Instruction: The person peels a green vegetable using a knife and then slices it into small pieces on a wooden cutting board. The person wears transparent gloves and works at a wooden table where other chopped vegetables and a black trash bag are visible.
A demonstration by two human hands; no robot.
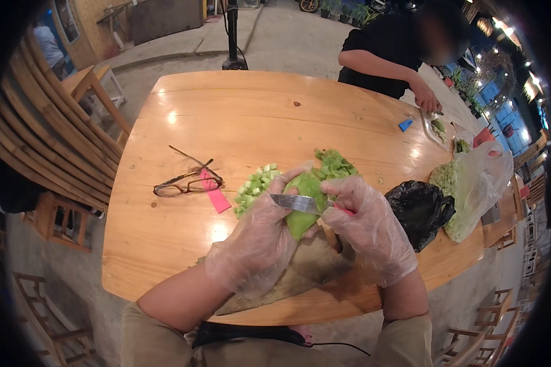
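Note:
Both of my hands wear thin clear plastic gloves. My left hand [254,238] is wrapped round a pale green, pear-shaped vegetable that looks like a chayote [299,224], held up over a worn cutting board [306,275]. In my right hand [370,229] is a small knife [295,203], its reddish handle mostly covered by the fingers. The blade lies across the chayote and points left. Behind my left hand sits a heap of pale green cubes [251,187]. Green peelings [335,164] lie just beyond the chayote, partly hidden by my hands.
Eyeglasses [187,183] rest on the left of the wooden table [226,116], beside a pink paper strip [219,200]. A black plastic bag [417,211] and a clear bag of green vegetables [471,189] stand at right. Across the table, another person's hand [427,98] works over a board.

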